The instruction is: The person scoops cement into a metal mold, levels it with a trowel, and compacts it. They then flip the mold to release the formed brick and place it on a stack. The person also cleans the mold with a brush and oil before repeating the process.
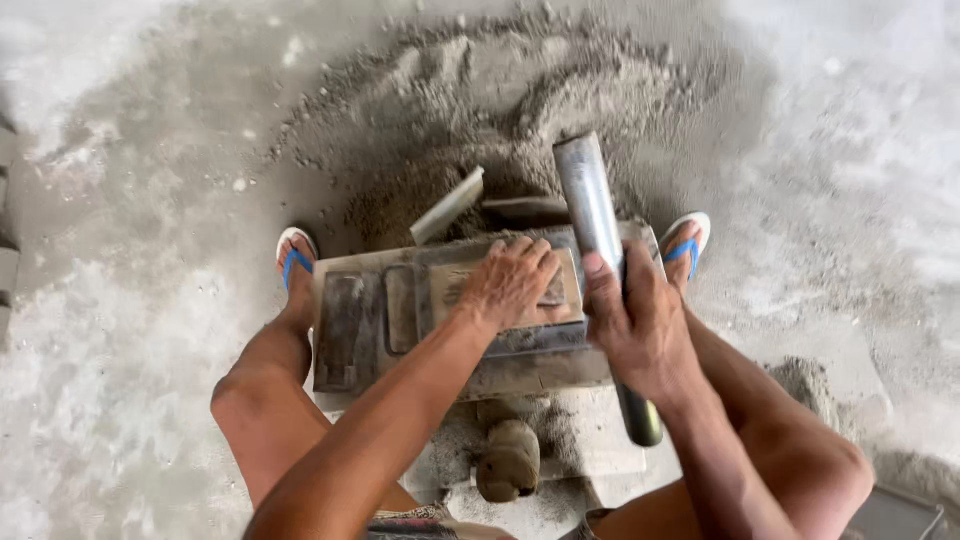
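Note:
A grey metal block mould (360, 320) caked in cement lies on the floor between my feet. My left hand (512, 282) presses flat on a cement-covered plate on top of the mould, fingers spread. My right hand (640, 325) grips a grey metal pipe (590, 200) around its middle. The pipe stands nearly upright and tilted, at the mould's right end. Its lower end pokes out below my fist.
A heap of damp sand-cement mix (510, 110) spreads across the floor beyond the mould. A flat metal strip (448, 205) lies in it. A cement-crusted lump (508, 462) sits by a board under the mould. My feet wear blue-strapped sandals (296, 252).

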